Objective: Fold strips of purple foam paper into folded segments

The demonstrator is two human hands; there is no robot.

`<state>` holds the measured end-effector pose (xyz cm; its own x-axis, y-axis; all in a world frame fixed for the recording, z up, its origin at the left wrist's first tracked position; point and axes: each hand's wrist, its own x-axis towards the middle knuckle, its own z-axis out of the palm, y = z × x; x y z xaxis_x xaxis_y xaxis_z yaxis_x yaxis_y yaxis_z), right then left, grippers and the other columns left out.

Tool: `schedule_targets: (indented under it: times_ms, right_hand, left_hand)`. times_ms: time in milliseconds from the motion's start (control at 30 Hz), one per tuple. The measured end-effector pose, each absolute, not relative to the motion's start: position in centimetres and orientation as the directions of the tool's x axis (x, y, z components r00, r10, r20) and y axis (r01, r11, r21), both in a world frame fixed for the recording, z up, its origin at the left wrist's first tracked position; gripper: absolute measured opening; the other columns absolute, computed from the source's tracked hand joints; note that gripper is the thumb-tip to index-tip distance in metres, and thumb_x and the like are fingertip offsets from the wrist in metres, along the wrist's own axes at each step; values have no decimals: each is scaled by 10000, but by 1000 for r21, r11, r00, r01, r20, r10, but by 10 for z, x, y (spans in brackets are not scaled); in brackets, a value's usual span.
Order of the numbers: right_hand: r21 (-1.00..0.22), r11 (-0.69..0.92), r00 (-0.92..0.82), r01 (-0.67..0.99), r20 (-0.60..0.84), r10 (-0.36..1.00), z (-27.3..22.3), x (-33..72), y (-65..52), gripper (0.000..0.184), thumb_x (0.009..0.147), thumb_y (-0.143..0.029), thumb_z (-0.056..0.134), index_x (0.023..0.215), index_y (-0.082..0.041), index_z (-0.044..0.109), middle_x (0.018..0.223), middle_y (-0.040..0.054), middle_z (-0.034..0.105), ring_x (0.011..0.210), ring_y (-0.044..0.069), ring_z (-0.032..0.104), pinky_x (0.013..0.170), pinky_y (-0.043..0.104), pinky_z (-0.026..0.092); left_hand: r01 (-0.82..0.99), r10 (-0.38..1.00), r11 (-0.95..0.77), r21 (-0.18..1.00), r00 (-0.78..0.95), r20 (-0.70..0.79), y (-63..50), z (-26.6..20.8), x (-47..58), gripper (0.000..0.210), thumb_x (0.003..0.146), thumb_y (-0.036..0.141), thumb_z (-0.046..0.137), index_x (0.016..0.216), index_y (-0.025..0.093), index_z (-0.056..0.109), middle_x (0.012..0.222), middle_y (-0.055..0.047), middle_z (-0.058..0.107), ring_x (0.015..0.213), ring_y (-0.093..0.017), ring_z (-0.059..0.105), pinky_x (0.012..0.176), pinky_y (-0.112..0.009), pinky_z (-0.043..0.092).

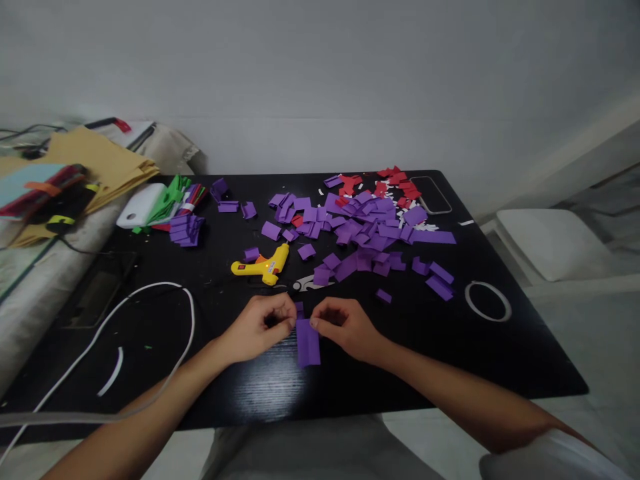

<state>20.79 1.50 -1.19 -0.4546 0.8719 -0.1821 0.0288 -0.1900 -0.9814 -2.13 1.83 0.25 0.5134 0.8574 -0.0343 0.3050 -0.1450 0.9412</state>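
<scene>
Between my two hands hangs a creased strip of purple paper [308, 343], its lower end just above the black table. My left hand [263, 325] pinches its upper left edge with thumb and forefinger. On the other side, my right hand [349, 328] grips the upper right edge the same way. A smaller purple piece [299, 309] shows behind the strip; whether the two are joined I cannot tell. Just beyond my hands lie a yellow glue gun [261, 265] and a pair of scissors [313, 283], partly covered by purple paper. Folded purple pieces [360, 223] form a heap farther back.
Red paper pieces [400, 183] and white scraps lie at the back right, near a clear phone case [431, 195]. A white ring [488, 301] rests at right. A white cable [193, 313] loops over my left forearm. Bundled strips [173, 200] and a white board [143, 205] sit at left.
</scene>
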Motion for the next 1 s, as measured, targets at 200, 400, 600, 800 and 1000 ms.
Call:
schedule_targets:
  times_ms: [200, 400, 600, 800, 1000]
  right_hand:
    - [-964, -254, -472, -75, -190, 861, -14, 209, 14, 154, 848, -318, 756, 906, -178, 726, 804, 7, 689, 702, 136, 630, 697, 283, 527]
    - [-988, -97, -497, -121, -24, 867, -13, 213, 14, 406, 807, -143, 735, 1201, -242, 734, 1022, 29, 721, 876, 148, 669, 786, 280, 552]
    - [-998, -57, -417, -18, -44, 908, -14, 211, 14, 152, 869, -318, 776, 966, -203, 796, 956, 40, 736, 820, 163, 670, 723, 281, 534]
    - [-984, -178, -383, 0, -164, 909, -13, 210, 14, 243, 888, -423, 776, 813, -193, 747, 712, -10, 675, 655, 144, 605, 651, 274, 519]
    - [-997, -73, -330, 22, -76, 941, -15, 210, 16, 203, 885, -400, 774, 893, -199, 797, 946, 52, 775, 885, 210, 692, 810, 326, 540]
  left_hand:
    - [267, 877, -106, 958, 479, -36, 18, 2, -23, 107, 895, 210, 591, 801, 160, 596, 650, 48, 537, 582, -88, 463, 567, -205, 364]
    - [217, 921, -27, 976, 386, -60, 19, 2, -23, 155, 914, 276, 590, 808, 163, 591, 641, 44, 534, 574, -104, 490, 569, -224, 394]
    - [172, 904, 28, 985, 416, -99, 15, -1, -19, 199, 963, 322, 589, 837, 169, 576, 661, 41, 543, 588, -107, 490, 579, -229, 408]
    - [273, 916, -123, 954, 402, 3, 8, 1, -16, 204, 989, 334, 625, 867, 175, 584, 716, 40, 513, 651, -107, 464, 621, -231, 395]
    - [180, 912, -116, 977, 408, 33, 7, 0, -13, 179, 979, 296, 660, 1095, 185, 580, 961, -28, 638, 801, -131, 605, 751, -264, 520]
